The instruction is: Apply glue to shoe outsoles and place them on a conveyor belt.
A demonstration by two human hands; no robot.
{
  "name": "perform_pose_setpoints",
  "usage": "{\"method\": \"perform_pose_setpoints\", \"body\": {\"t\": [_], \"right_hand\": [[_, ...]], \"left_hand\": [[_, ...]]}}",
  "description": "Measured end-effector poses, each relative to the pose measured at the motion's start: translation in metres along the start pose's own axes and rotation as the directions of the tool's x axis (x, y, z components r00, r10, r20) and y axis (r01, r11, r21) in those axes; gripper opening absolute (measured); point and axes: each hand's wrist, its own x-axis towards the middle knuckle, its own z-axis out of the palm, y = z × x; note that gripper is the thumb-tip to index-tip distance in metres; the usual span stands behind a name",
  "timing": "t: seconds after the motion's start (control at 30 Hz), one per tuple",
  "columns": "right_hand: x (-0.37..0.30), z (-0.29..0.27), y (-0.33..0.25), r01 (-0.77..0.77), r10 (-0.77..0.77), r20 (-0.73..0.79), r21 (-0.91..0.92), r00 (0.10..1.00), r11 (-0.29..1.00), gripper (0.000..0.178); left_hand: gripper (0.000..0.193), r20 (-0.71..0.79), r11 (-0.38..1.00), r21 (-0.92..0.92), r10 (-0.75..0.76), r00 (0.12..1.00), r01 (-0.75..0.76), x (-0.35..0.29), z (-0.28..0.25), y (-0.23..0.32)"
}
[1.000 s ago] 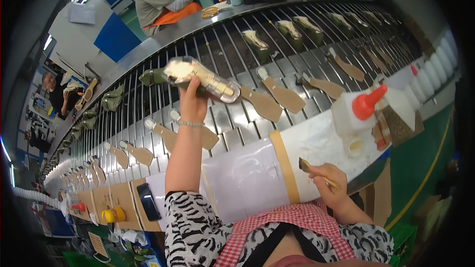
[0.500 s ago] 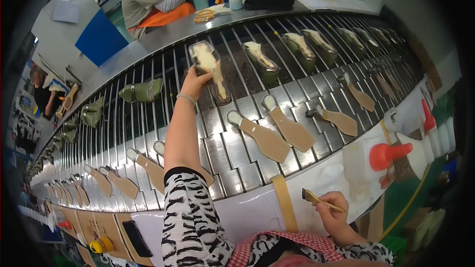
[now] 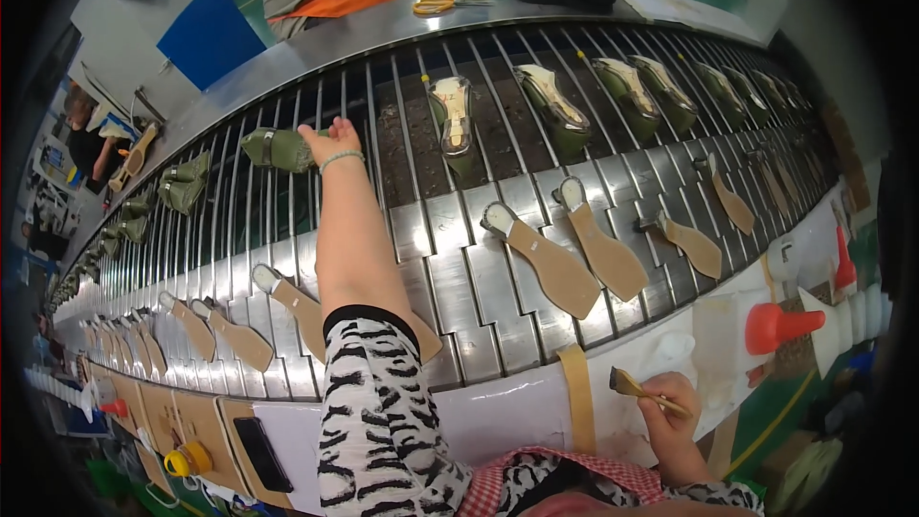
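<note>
On the metal conveyor (image 3: 440,289), left of the upturned shoe (image 3: 452,115), a strapped green shoe (image 3: 278,150) is lying, probably firm-bodied and best held mid-length, while between them the left hand (image 3: 332,142) is hovering, fingers loosely parted, seemingly empty, and the right hand (image 3: 672,410) is pinching a brush (image 3: 627,384).

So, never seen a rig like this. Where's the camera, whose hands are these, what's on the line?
No robot here: these are a person's own bare hands, seen from the left of two fisheye cameras worn on the head and looking down. That lens bends straight edges.

The left hand is open beside a green shoe upper; whether they touch is hard to tell. The right hand holds a brush.

On the metal slats lie tan sole-shaped pieces. Farther back, on bars, sit upturned green shoes with pale undersides showing.
</note>
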Motion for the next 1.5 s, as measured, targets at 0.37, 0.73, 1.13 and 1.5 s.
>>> {"method": "perform_pose_setpoints", "body": {"t": [0.37, 0.73, 1.13, 1.5], "right_hand": [[-0.003, 0.004, -0.017, -0.005, 0.008, -0.029, 0.098, 1.000, 0.995, 0.015], [-0.023, 0.012, -0.045, -0.038, 0.035, 0.017, 0.290, 0.999, 0.956, 0.013], [-0.098, -0.064, -0.039, -0.210, 0.382, 0.077, 0.924, 0.921, 0.321, 0.014], [-0.103, -0.172, 0.020, -0.046, 0.032, -0.316, -0.035, 0.948, 0.998, 0.013]], "left_hand": [[0.019, -0.175, 0.982, 0.186, 0.067, 0.982, -0.034, 0.066, -0.026, 0.107], [0.025, 0.065, 0.630, 0.771, -0.220, 0.973, 0.091, -0.157, -0.037, 0.116], [0.027, 0.315, 0.031, 0.893, -0.755, 0.575, -0.449, -0.395, -0.074, 0.082], [0.092, 0.460, -0.451, -0.055, -0.803, 0.378, -0.891, -0.552, -0.173, 0.038]]}}
